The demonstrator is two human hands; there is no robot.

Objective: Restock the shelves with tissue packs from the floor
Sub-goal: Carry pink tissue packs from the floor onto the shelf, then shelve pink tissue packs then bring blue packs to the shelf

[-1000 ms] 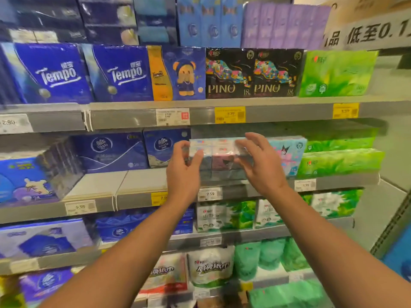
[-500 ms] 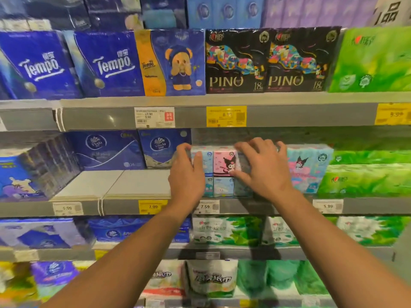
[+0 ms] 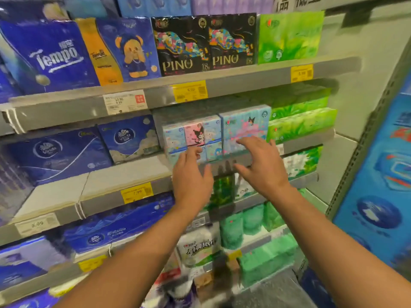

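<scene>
Since the earlier frame both hands have let go of the pack [image 3: 193,138] and drawn back. It stands on the middle shelf [image 3: 142,174], face outward, long axis along the shelf edge. Left hand [image 3: 192,176] and right hand [image 3: 262,165] hover with fingers spread, holding nothing. Placing looks done; next likely calls for fetching another pack from the floor.

1. Grey metal shelves [image 3: 233,84] run in tiers across a shop aisle, their edges carrying yellow price tags [image 3: 189,91].
2. A pale back wall [image 3: 364,70] shows at right.
3. A perforated grey upright [image 3: 364,152] borders a blue poster [image 3: 382,185].
</scene>
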